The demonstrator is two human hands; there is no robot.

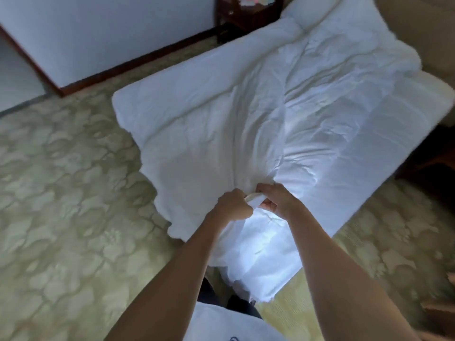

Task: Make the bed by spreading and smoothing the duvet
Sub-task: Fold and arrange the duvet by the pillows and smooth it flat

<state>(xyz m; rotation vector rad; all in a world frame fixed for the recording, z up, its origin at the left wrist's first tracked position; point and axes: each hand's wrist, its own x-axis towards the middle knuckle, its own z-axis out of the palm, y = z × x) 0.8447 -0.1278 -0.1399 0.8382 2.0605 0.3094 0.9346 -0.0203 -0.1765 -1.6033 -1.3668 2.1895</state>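
Note:
A white, wrinkled duvet (258, 114) covers the bed, which runs away from me toward the upper right. Its near edge is bunched up at the foot of the bed, and creases fan out from that bunch. My left hand (234, 205) and my right hand (275, 199) sit close together there, both closed on the gathered duvet edge. Below my hands a fold of white cloth (261, 252) hangs down over the foot of the bed. A white pillow (317, 13) lies at the far end.
Green patterned carpet (69, 205) surrounds the bed on the left and right. A dark wooden nightstand (246, 16) stands by the far wall. A white wall with a dark skirting board (118, 70) runs along the left. Dark furniture (433, 168) stands at the right.

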